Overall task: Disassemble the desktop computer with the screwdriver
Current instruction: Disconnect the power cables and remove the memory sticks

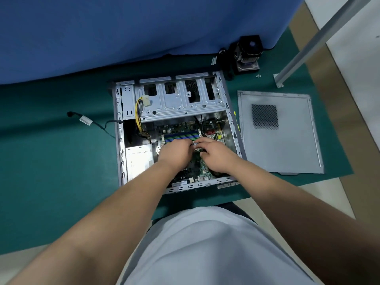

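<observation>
White shirt cloth (205,249) fills the bottom of the view, and two bare arms reach forward from it. Both hands meet over the middle of the open computer case (120,140), which lies flat on a green mat (51,161). Left hand (174,152) has its fingers curled down over something small on the green motherboard (200,168), and the right hand (216,154) has its fingers bent close beside it, touching a small shiny part between them. I cannot tell just what each hand holds. A silver power supply box (138,159) sits in the case on the left. Yellow wires (138,114) run up to the metal drive cage (181,101). The gray side panel (281,132) lies flat on the mat, just right of the case. A black cable (90,122) trails out on the left. Farther back, a black cooler fan (247,53) stands near a blue curtain (123,29).
</observation>
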Motion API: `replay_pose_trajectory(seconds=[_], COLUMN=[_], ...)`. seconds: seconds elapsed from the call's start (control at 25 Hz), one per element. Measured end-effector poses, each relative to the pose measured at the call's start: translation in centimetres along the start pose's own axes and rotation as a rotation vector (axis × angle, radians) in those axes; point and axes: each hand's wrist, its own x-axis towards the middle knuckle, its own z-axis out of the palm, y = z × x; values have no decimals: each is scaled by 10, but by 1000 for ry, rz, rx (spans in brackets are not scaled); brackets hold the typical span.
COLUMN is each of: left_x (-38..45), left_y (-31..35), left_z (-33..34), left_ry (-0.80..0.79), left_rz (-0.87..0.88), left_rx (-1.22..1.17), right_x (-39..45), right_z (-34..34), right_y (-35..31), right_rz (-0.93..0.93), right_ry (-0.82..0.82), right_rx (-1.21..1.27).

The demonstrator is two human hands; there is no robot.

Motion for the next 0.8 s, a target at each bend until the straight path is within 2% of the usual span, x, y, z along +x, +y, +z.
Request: replay_pose_trajectory(seconds=[0.16, 0.2, 0.28, 0.36, 0.48, 0.64, 0.8], left_x=[-6, -7, -10, -15, -17, -15, -8], left_y=[-4, -4, -5, -4, 3, 15, 22], left_z=[8, 9, 11, 12, 7, -3, -4], left_ry=[9, 1, -16, -35, -85, -159, -177], left_rz=[-47, -77, -153, -229, -353, -525, -622], left_rx=[-163, -219, -333, -479, -952, -1369, -1617], right_x=[9, 14, 23, 27, 20, 7, 11], right_z=[-1, -3, -7, -9, -9, -8, -8], right_y=[-1, -1, -2, -3, -10, -16, -21], right_rz=[65, 119, 214, 227, 132, 45, 187], right_ry=[179, 174, 33, -71, 8, 161, 238], right_rx=[-3, -12, -42, -98, -137, 80, 304])
